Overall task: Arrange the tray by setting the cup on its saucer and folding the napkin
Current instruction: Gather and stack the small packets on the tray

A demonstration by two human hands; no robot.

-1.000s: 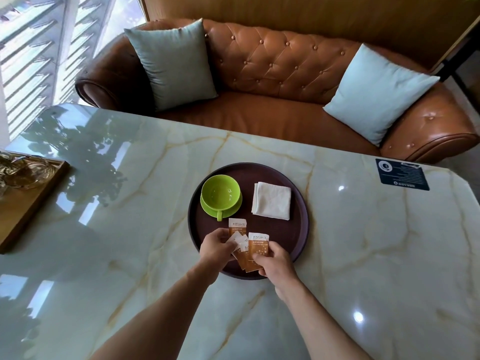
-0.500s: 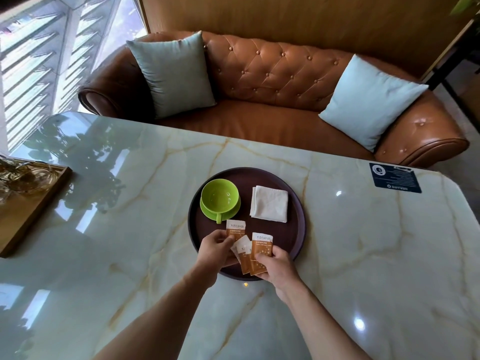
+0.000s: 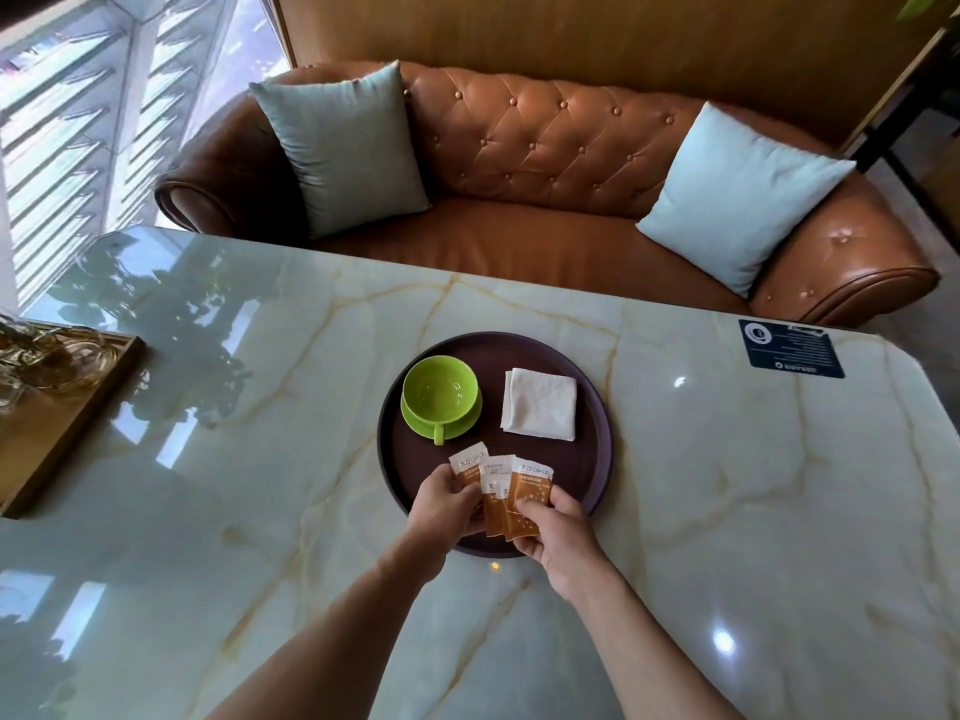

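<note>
Both named steps look done already, judging from how things lie: the green cup (image 3: pixel 440 391) sits upright on its matching saucer (image 3: pixel 464 423) in the left part of the round dark tray (image 3: pixel 597 459), and the white napkin (image 3: pixel 540 411) lies folded into a neat square just to the right of it, apart from the saucer. What is in hand seems to be a finishing touch, the sachets (image 3: pixel 506 491): several small orange-and-white packets held in a loose fan over the near edge of the tray. The left hand (image 3: pixel 447 509) pinches the left side of the fan, fingers closed on the leftmost packet, while the right hand (image 3: pixel 553 532) closes thumb and fingers (image 3: pixel 527 507) on the rightmost one; neither hand is free. The packets stand with their long axes running roughly away from the person, white printed tops toward the cup and napkin, orange ends buried in the hands, the outer ones splayed slightly outward. The cup's handle points back toward the person, and the napkin's edges run nearly square with the table (image 3: pixel 727 485), its long side across the tray. I judge the next move calls for laying the fan flat on the bare near part of the tray, below cup and napkin, and letting go with both hands together so the spread keeps its shape and no packet slides off the rim.
</note>
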